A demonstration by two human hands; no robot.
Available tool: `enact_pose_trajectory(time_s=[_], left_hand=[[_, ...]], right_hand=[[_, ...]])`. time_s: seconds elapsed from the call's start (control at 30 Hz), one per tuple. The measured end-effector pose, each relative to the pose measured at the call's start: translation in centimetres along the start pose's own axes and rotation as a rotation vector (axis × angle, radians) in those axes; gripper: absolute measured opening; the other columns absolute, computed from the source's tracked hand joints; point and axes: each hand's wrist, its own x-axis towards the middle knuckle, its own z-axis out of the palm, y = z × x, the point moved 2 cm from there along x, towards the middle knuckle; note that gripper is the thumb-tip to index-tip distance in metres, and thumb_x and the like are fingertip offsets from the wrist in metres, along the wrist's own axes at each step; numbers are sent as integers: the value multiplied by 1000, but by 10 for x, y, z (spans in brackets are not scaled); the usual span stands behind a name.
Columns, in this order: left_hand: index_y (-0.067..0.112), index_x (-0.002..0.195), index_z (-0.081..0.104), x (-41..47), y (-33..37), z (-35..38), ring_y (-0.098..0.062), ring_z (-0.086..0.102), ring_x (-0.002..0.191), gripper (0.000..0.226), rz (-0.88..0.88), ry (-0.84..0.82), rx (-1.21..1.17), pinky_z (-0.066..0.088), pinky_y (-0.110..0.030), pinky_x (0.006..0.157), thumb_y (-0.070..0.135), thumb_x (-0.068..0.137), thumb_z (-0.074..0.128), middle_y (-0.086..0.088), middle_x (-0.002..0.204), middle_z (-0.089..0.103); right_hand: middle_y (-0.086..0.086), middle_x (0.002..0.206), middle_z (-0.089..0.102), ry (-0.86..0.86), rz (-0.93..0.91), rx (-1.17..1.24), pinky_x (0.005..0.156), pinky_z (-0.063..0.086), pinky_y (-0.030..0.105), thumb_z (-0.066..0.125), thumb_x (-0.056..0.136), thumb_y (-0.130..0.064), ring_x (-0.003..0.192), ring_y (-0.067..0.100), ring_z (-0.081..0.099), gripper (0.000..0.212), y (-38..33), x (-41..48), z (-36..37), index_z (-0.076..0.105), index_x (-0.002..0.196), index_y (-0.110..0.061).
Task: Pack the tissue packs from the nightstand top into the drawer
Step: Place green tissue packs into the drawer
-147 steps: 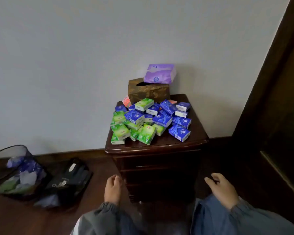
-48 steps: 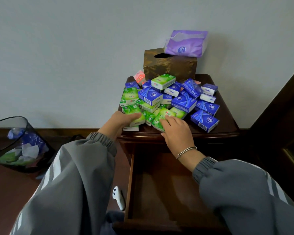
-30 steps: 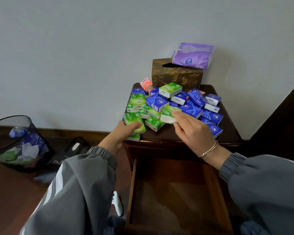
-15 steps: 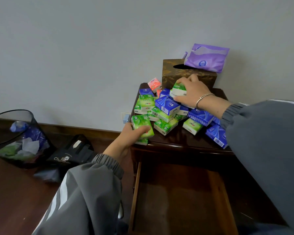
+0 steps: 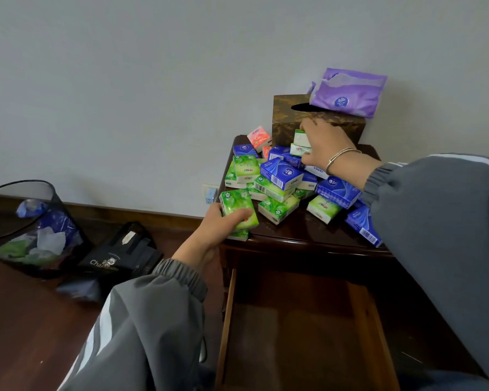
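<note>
Tissue packs: a loose heap of green and blue ones, several layers deep, lies on the nightstand tabletop, spread from the front left corner back to the wall side. One pink pack leans at the rear left of the heap. Drawer: pulled out directly below the tabletop, wooden bottom in view. Left grip: at the front left corner of the tabletop, thumb across the top of a green pack, fingers curled round its far side; this pack sits on another green pack at the very edge. Right grip: reaches across the heap to its rear, fingers and thumb closed round two stacked green-and-white packs, just in front of a brown tissue box. A thin bracelet sits on that wrist. A purple soft pack lies on top of the brown box, partly covering its slot. Both arms are in grey sleeves, left sleeve and right sleeve. A wall outlet shows just left of the nightstand. On the dark floor to the left stand a mesh wastebasket holding crumpled wrappers and, beside it, a black bag.
</note>
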Motion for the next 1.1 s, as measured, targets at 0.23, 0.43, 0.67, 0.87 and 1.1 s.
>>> enact_pose_trajectory(time_s=[0.23, 0.43, 0.67, 0.87, 1.1], left_hand=[[9, 120, 53, -9, 4, 3, -18, 69, 91, 50, -6, 18, 0, 54, -25, 64, 27, 79, 76, -9, 109, 69], [9, 120, 53, -13, 4, 5, -21, 69, 93, 52, -9, 26, -1, 55, -28, 65, 28, 78, 77, -11, 111, 69], [9, 119, 55, -11, 3, 6, -20, 70, 91, 49, 11, 39, -6, 53, -22, 59, 27, 79, 76, -11, 110, 69], [15, 113, 55, -13, 2, 6, -10, 71, 82, 40, 45, 19, -28, 52, -17, 56, 26, 80, 75, -6, 105, 69], [9, 121, 55, -9, -1, 4, -18, 70, 93, 47, 63, -19, -6, 53, -22, 64, 27, 81, 74, -9, 110, 70]], right_hand=[[19, 128, 47, 149, 0, 139, 77, 47, 42, 57, 82, -4, 99, 43, 57, 49, 4, -17, 7, 42, 129, -6], [16, 122, 48, 115, 9, 168, 80, 47, 46, 63, 81, -4, 99, 42, 56, 47, 15, -28, 9, 45, 124, -8], [14, 123, 49, 96, -36, 163, 71, 48, 43, 63, 81, -17, 93, 42, 58, 46, 19, -31, 9, 45, 123, -13], [10, 128, 47, 37, 33, 272, 81, 46, 41, 74, 74, -31, 103, 36, 57, 62, 23, -22, 16, 40, 123, -20], [15, 118, 55, -11, 17, 127, 81, 47, 43, 77, 70, -21, 100, 37, 58, 62, 19, -4, 20, 40, 120, -17]])
